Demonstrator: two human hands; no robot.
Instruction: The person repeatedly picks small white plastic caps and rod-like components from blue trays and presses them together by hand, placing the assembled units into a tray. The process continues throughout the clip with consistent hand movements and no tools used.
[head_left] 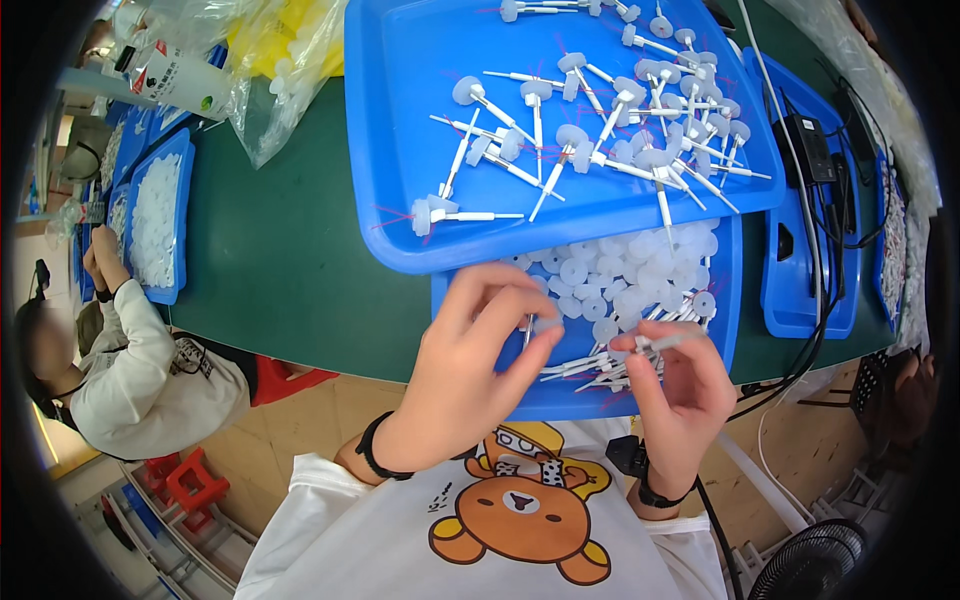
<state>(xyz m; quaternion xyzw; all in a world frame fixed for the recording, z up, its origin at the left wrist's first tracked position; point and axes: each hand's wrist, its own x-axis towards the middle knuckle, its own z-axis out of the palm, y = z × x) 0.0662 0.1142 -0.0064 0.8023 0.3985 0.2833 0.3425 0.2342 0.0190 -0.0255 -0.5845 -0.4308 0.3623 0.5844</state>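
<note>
My left hand (475,350) is closed in a pinch, with a translucent white disc (546,323) at its fingertips. Opposite it, my right hand (685,385) pinches a small white rod-shaped part (645,344) between thumb and fingers; its far end is hard to make out. Both hands hover over the lower blue tray (725,300). That tray holds a heap of translucent white discs (632,298) and, nearer me, a bundle of thin white rods (590,370) with red wires.
A larger blue tray (410,130) overlaps the lower one and carries several disc-and-rod pieces (655,160). Black cables and an adapter (808,148) lie to the right. At left are a bottle (175,80), plastic bags (280,70) and a seated co-worker (150,360).
</note>
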